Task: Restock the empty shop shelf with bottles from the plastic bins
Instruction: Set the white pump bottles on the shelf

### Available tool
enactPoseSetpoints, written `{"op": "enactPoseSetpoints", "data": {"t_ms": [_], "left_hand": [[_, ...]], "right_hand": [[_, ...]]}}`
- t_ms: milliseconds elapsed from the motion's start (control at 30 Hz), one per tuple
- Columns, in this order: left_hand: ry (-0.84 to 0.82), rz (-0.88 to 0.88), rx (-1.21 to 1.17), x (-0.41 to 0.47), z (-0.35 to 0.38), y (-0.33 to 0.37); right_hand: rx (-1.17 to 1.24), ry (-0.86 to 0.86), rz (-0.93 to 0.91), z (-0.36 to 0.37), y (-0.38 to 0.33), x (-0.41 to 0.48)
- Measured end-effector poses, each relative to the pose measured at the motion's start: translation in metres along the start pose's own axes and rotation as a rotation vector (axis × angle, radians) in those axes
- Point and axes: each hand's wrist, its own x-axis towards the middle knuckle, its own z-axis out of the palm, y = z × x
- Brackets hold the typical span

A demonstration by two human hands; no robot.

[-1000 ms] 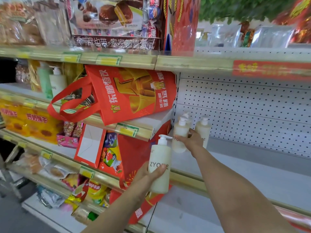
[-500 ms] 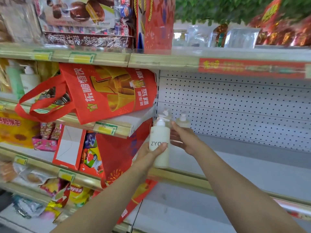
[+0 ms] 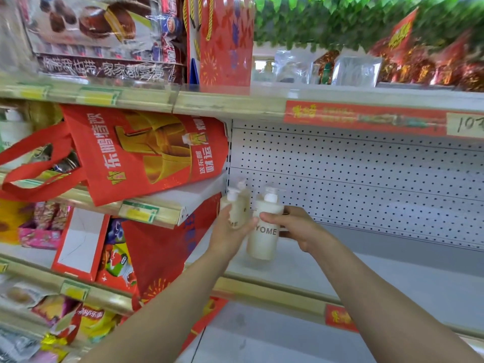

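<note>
Three cream pump bottles stand close together at the left end of the white shelf. My left hand grips the leftmost bottle from the front. My right hand holds the front bottle marked "YOME", thumb across its upper part and fingers behind it. This bottle stands upright on the shelf board. A third bottle is half hidden behind the other two, against the pegboard. No plastic bin is in view.
A red tote bag on a white box overhangs the shelf's left end, beside the bottles. Snack packs and red gift boxes fill the racks to the left and above. A gold price rail runs along the shelf's front edge.
My left hand has carried its bottle up and in from the shelf's front edge to beside the others. My right hand has shifted onto the front bottle. The view has moved closer.
</note>
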Motion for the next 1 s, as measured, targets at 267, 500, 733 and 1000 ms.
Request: {"op": "enactPoseSetpoints", "data": {"t_ms": [267,500,733,1000], "left_hand": [[0.19,-0.001,0.102,0.066,-0.009,-0.013],[0.181,-0.064,0.029,0.087,-0.001,-0.029],[0.212,-0.064,0.06,0.087,0.001,-0.032],[0.191,-0.06,0.082,0.088,-0.001,-0.033]], "right_hand": [[-0.147,0.13,0.044,-0.001,0.033,0.033],[-0.266,0.18,-0.044,0.009,0.038,0.049],[-0.362,0.235,-0.001,0.004,0.039,0.071],[-0.465,0.259,0.091,0.009,0.026,0.07]]}}
